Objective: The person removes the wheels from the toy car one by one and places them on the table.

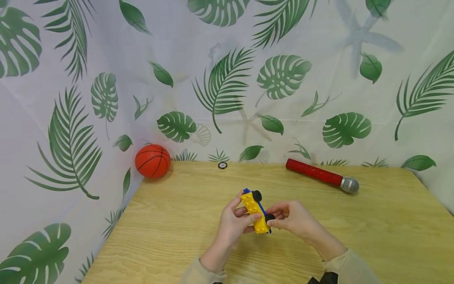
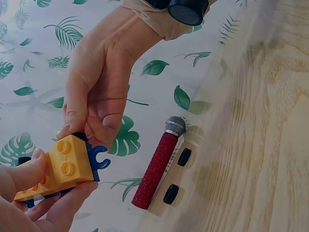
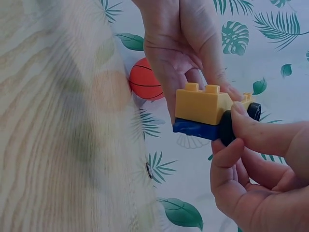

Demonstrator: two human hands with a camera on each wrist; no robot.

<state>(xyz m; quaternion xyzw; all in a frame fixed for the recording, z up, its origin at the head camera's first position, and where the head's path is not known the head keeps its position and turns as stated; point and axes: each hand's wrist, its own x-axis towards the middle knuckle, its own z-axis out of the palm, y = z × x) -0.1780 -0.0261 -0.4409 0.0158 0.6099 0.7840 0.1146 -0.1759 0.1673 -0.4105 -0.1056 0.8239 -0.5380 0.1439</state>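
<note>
A toy brick car [image 1: 253, 213], with a yellow studded body, blue base and black wheels, is held tilted above the table. My left hand [image 1: 230, 223] grips its yellow body, thumb across the top. With thumb and fingers, my right hand [image 1: 296, 219] pinches a black wheel [image 3: 226, 128] at the car's near end. A blue hook [image 2: 100, 157] sticks out of that end in the left wrist view. Another black wheel [image 1: 257, 195] sits at the car's far end. Fingers hide part of the base.
An orange toy basketball [image 1: 153, 161] is at the table's back left corner. A dark round chip [image 1: 222, 165] lies by the back edge. A red toy microphone [image 1: 320, 175] lies back right. Two loose black wheels [image 2: 184, 157] show on the table in the left wrist view.
</note>
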